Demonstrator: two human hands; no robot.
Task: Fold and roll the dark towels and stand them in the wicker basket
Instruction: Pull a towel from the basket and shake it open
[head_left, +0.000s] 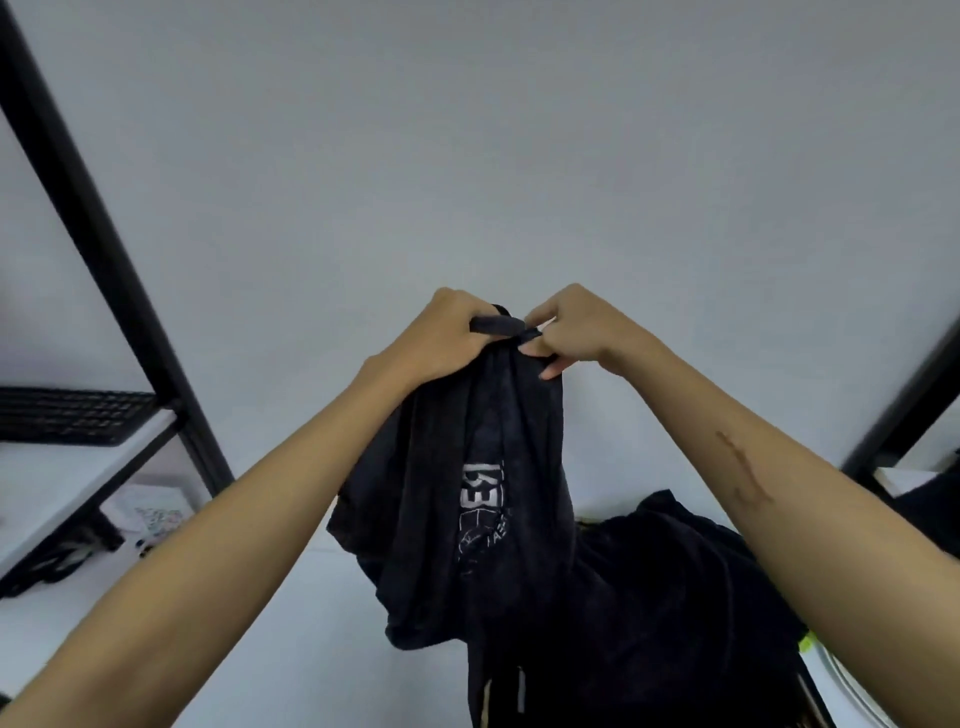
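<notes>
A dark towel (467, 499) with white printed lettering hangs in the air in front of a grey wall. My left hand (441, 338) grips its bunched top edge, and my right hand (576, 332) pinches the same edge right beside it. Below and to the right, a heap of more dark towels (675, 587) lies on the white table; the hanging towel's lower end drapes onto it. A sliver of wicker (584, 521) peeks out behind the heap; the basket itself is hidden.
A black-framed shelf (104, 249) stands at the left with a black keyboard (67, 415) on its white board and a patterned box (150, 512) below. Another black frame (904, 395) stands at the right. A white rim with a yellow-green bit (808, 644) shows at the lower right.
</notes>
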